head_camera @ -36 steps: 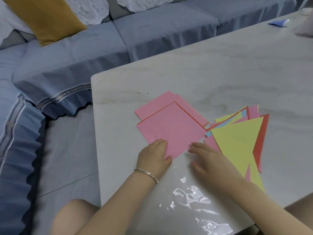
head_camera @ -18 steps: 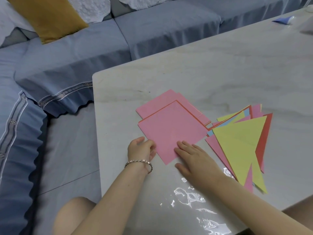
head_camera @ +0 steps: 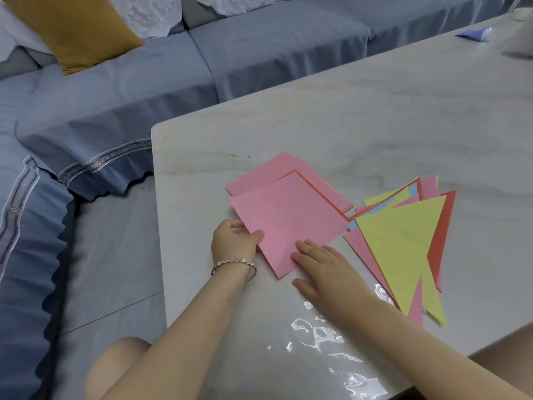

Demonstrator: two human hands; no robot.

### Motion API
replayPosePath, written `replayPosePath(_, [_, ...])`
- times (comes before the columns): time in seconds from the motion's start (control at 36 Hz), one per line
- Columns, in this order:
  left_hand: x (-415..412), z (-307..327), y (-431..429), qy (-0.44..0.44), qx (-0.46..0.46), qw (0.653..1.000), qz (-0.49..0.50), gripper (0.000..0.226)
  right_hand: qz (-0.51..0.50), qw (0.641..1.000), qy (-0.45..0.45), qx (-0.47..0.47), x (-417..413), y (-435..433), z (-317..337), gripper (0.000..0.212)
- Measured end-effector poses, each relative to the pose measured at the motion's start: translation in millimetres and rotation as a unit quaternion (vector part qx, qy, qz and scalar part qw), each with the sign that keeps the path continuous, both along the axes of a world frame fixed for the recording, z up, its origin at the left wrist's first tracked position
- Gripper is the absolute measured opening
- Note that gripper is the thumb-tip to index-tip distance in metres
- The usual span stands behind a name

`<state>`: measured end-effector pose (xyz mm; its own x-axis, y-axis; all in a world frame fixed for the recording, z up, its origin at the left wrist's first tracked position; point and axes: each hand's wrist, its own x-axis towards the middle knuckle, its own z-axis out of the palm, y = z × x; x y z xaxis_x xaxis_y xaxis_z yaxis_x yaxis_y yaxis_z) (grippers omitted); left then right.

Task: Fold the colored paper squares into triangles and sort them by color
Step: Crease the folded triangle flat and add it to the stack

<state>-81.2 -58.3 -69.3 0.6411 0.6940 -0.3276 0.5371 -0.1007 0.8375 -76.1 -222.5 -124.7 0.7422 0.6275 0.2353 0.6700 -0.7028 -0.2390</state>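
Observation:
A pink paper square (head_camera: 288, 223) lies on top of a small stack of pink squares (head_camera: 259, 177) near the table's left side. My left hand (head_camera: 235, 241) pinches the top sheet's left edge, thumb on top, and that edge is raised off the stack. My right hand (head_camera: 320, 264) rests flat with its fingertips on the sheet's near corner. To the right lies a fanned pile of folded triangles (head_camera: 403, 243), with a large yellow one on top and pink, red and blue ones beneath.
The pale marble table (head_camera: 375, 125) has its left edge just beside my left hand. A crumpled clear plastic wrapper (head_camera: 326, 336) lies near the front edge. A blue object (head_camera: 473, 34) sits at the far right. A blue sofa (head_camera: 259, 53) stands behind.
My left hand slid from the sheet's near corner to its left edge and gripped it. The top pink sheet has shifted and its left side has lifted. My right hand moved onto the near corner.

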Motion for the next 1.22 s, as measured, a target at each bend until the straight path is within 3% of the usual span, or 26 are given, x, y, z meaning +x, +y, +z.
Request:
replayPosePath(0.11, [-13,5,3,-0.005,0.084,0.996,-0.030,0.033,-0.012,1.000,-0.005,0.021,-5,1,-4,0.043])
replayPosePath(0.25, [-29,5,10,0.009,0.172,0.983,-0.067,0.006,0.002,0.998,0.001,0.058,-12,2,-8,0.049])
replayPosePath(0.31, [-36,8,10,0.000,0.190,0.979,-0.071,0.007,0.022,0.998,0.016,0.063,-13,3,-7,0.058])
replayPosePath(0.33, [-38,9,10,-0.011,0.168,0.984,-0.065,0.011,0.030,0.997,0.023,0.063,-14,4,-6,0.062])
replayPosePath(0.39, [-41,13,9,-0.041,0.034,0.998,-0.026,0.014,0.044,0.997,0.035,0.060,-15,5,-2,0.068])
replayPosePath(0.47, [-45,23,6,-0.060,-0.186,0.980,0.037,0.012,0.059,0.993,0.030,0.103,-14,6,4,0.058])
replayPosePath(0.56, [-48,25,6,-0.039,-0.223,0.974,0.005,0.009,0.078,0.981,0.005,0.180,-8,2,10,0.029])
replayPosePath(0.67, [-51,20,9,0.024,-0.147,0.986,-0.079,0.010,0.101,0.974,0.020,0.203,-1,-10,9,0.035])
replayPosePath(0.75, [-47,14,17,0.005,-0.074,0.995,-0.060,0.031,0.121,0.977,0.045,0.171,-2,-18,5,0.023])
replayPosePath(0.83, [-41,13,24,0.004,-0.008,0.998,-0.060,0.047,0.145,0.979,0.063,0.130,-9,-24,1,0.025])
replayPosePath(0.97, [-26,9,24,0.041,0.088,0.985,-0.143,0.035,0.157,0.971,0.146,0.108,-16,-31,-4,0.046])
replayPosePath(1.11, [-22,5,19,0.010,0.177,0.966,-0.189,0.008,0.137,0.957,0.220,0.129,-15,-36,6,0.023])
replayPosePath(1.22, [-27,4,17,-0.048,0.184,0.964,-0.187,0.005,0.103,0.937,0.284,0.177,-13,-37,25,0.018])
